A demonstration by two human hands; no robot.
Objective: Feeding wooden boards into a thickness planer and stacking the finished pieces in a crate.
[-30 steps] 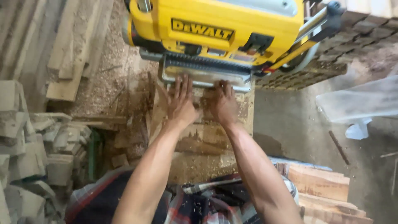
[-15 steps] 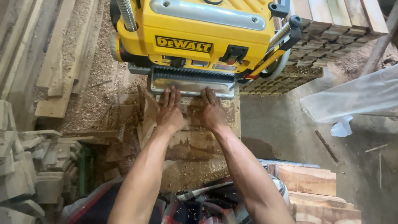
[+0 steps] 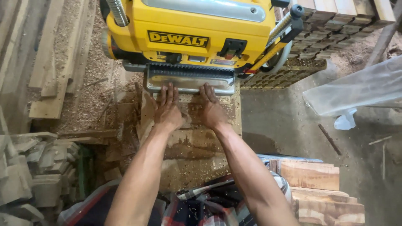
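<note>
A yellow thickness planer (image 3: 197, 37) stands ahead of me with its metal infeed table (image 3: 188, 79) facing me. A flat wooden board (image 3: 190, 138), dusted with sawdust, lies in front of it and reaches the infeed table. My left hand (image 3: 166, 109) rests palm down on the board's left part, fingers spread toward the machine. My right hand (image 3: 212, 106) presses flat on the board's right part, fingertips at the edge of the infeed table. Neither hand grips anything.
Long planks (image 3: 50, 71) lie at the left amid sawdust. Cut wood blocks (image 3: 25, 175) are piled at lower left. Stacked boards (image 3: 318, 188) sit at lower right. A stack of timber (image 3: 335, 25) is behind the planer. A clear plastic sheet (image 3: 356, 88) lies on the concrete floor at right.
Both hands have slid forward along the board toward the planer's infeed table, and the view has shifted slightly.
</note>
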